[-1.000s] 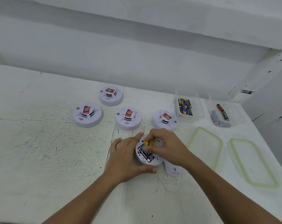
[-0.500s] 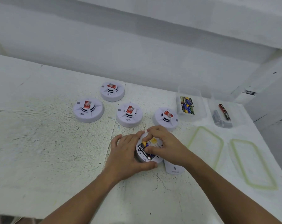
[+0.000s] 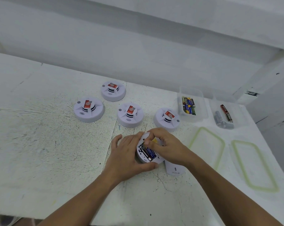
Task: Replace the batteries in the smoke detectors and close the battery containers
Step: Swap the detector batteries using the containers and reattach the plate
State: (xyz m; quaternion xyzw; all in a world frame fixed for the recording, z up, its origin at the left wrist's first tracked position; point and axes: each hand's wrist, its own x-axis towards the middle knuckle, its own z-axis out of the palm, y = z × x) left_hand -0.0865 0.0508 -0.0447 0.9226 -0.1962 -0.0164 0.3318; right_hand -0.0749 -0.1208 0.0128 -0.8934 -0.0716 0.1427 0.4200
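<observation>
While the left hand (image 3: 126,157) curled round the near-left edge of the upturned smoke detector (image 3: 142,159), thumb tucked along its near rim, the unit lay flat on the white table (image 3: 40,144) in front of the person. Its battery compartment (image 3: 146,152) stood uncovered, with dark and blue cells lying in it. The right hand (image 3: 169,147) was bent over the far end of that compartment, thumb and forefinger pinching what seemed to be a yellow battery (image 3: 154,141), though the fingers hid most of it. The loose white cover (image 3: 174,168) lay on the table just right of the detector, partly beneath the right wrist.

Four closed detectors (image 3: 130,114) sat dome-up farther back, each carrying a red label. To the right, a clear container (image 3: 201,108) held assorted batteries, and a second container (image 3: 239,115) beside it held a red cell and some grey ones. Two green-rimmed lids (image 3: 191,139) lay flat nearer the table's right edge.
</observation>
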